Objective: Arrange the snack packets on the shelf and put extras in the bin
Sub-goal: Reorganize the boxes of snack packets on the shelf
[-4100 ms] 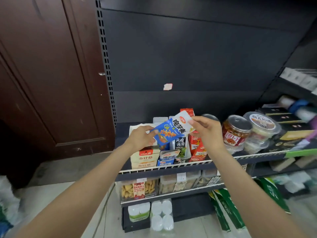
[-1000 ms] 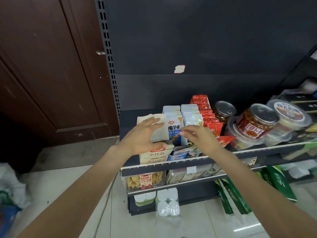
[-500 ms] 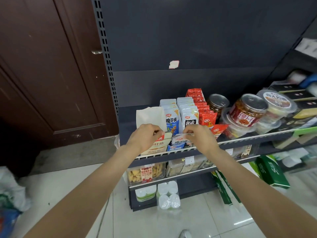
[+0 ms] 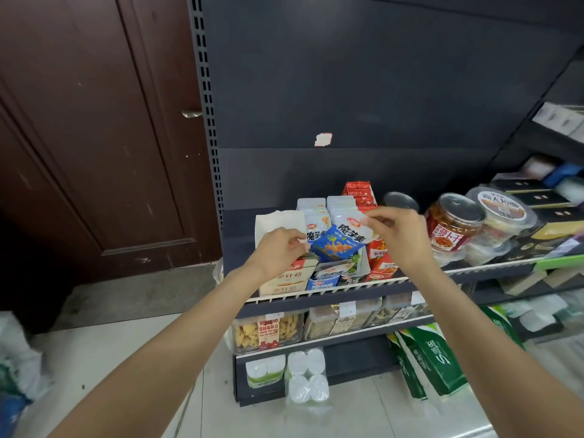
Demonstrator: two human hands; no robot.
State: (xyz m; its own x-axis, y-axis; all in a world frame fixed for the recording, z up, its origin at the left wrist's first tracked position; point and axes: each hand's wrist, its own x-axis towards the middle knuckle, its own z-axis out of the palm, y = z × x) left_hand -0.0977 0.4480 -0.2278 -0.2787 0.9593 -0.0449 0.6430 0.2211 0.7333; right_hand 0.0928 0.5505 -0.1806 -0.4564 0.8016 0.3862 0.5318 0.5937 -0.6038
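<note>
A blue-and-white snack packet hangs tilted above the front of the dark shelf. My left hand pinches its lower left corner and my right hand pinches its upper right corner. Behind it stand rows of matching blue-white packets, grey-white packets and red packets. More packets lie in open display boxes at the shelf's front rail. A cream box sits under my left hand.
Clear jars with red labels and lidded tubs crowd the shelf to the right. A lower shelf holds clear boxes of biscuits. Tissue rolls and green packs stand on the floor. A brown door is at left.
Both hands have risen from the display boxes at the shelf's front, lifting a blue-and-white packet by two opposite corners. The view has shifted slightly.
</note>
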